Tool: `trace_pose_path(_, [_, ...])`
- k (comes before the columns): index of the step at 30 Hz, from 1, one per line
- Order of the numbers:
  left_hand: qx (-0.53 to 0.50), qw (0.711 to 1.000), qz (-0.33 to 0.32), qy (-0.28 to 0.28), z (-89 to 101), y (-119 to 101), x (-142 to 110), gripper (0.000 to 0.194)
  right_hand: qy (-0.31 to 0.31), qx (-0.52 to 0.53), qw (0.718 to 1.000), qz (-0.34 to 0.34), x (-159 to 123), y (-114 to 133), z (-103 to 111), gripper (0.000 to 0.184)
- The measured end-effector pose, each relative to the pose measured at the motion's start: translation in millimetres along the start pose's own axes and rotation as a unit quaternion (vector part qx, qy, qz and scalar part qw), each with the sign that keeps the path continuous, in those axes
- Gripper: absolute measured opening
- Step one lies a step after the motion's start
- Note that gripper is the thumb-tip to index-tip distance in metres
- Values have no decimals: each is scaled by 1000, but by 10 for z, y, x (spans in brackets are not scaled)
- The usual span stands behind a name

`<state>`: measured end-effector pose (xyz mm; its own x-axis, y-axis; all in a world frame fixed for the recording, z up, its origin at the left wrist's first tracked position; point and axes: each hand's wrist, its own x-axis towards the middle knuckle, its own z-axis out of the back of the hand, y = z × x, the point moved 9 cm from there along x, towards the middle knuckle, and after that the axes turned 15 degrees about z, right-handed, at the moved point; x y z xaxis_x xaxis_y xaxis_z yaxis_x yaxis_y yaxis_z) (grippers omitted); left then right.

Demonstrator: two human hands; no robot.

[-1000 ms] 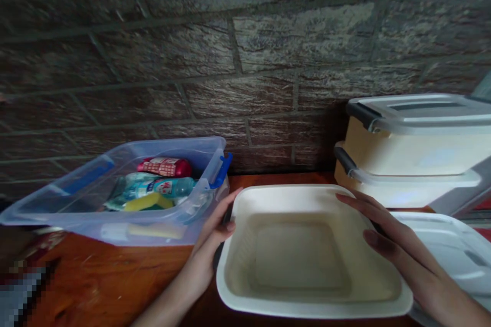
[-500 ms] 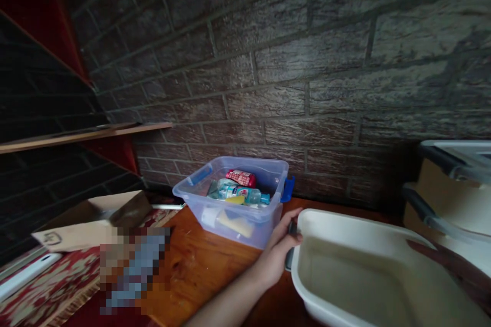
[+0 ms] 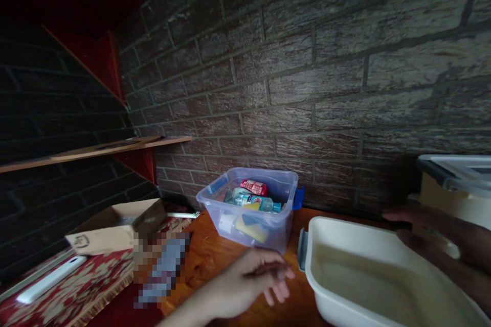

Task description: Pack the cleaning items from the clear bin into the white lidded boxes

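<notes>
A white plastic bin (image 3: 351, 242) with a grey side latch (image 3: 303, 249) stands on the wooden tabletop at the lower right; its visible inside holds nothing. My left hand (image 3: 255, 278) is in the air left of the bin, apart from it, fingers loosely bent and spread with nothing in them. Over the bin's far right side, my right hand (image 3: 441, 235) reaches with stretched fingers, dark and slightly blurred; whether it touches the rim I cannot tell. Behind my left hand sits a bluish clear tub (image 3: 283, 232) holding a blue-capped bottle (image 3: 257, 201) and a red patterned pack (image 3: 255, 187).
Lidded storage boxes (image 3: 452, 189) stand at the right. On the left, an open cardboard box (image 3: 103, 240) and a long white object (image 3: 51, 279) lie on a red patterned cloth (image 3: 99, 283). Wooden shelves (image 3: 99, 150) jut from the dark brick wall (image 3: 291, 87).
My left hand has let go of the bin's latch side and moved left and down. My right hand has shifted up along the bin's far right side. The view has turned slightly left and up.
</notes>
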<state>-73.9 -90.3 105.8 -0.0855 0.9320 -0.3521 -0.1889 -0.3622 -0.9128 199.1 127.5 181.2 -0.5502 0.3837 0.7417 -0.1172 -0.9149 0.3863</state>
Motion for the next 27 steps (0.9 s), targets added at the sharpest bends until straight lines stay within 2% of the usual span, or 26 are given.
trace_pose_path(2, [113, 991, -36, -63, 402, -478, -155, 33, 68, -29, 995, 62, 454, 427, -226, 31])
trace_pose_path(3, [184, 970, -54, -146, 707, -731, -191, 34, 110, -17, 989, 97, 677, 640, -403, 29])
trace_pose_path(4, [268, 932, -55, -239, 1026, -949, -198, 35, 143, -5, 984, 110, 885, 802, -584, 27])
trace_pose_path(5, [297, 909, -45, -288, 1311, -1101, -158, 33, 193, 16, 973, 124, 1061, 958, -814, 26])
trace_pose_path(7, [339, 883, -14, -325, 1766, -1241, 33, 24, 240, 9, 961, 138, 1366, 1178, -1206, 27])
trace_pose_path(8, [362, 872, 11, -329, 1942, -1237, 156, 22, 260, -19, 956, 135, 1483, 1232, -1393, 27])
trace_pose_path(10, [402, 852, 60, -330, 2193, -1140, 383, 30, 275, -33, 951, 139, 1660, 1323, -1708, 25])
trace_pose_path(12, [431, 836, 93, -326, 2318, -1007, 550, 35, 280, -41, 948, 145, 1762, 1363, -1938, 24])
trace_pose_path(14, [458, 821, 110, -322, 2365, -887, 658, 36, 280, -47, 947, 150, 1808, 1361, -2069, 26])
trace_pose_path(19, [508, 794, 110, -315, 2440, -803, 790, 35, 281, -59, 947, 145, 1792, 1214, -2098, 29])
trace_pose_path(22, [522, 782, 96, -328, 2531, -943, 814, 34, 287, -68, 946, 132, 1785, 1083, -2049, 27])
trace_pose_path(27, [536, 750, 67, -382, 2620, -1358, 768, 35, 281, -72, 949, 126, 1858, 999, -2010, 27])
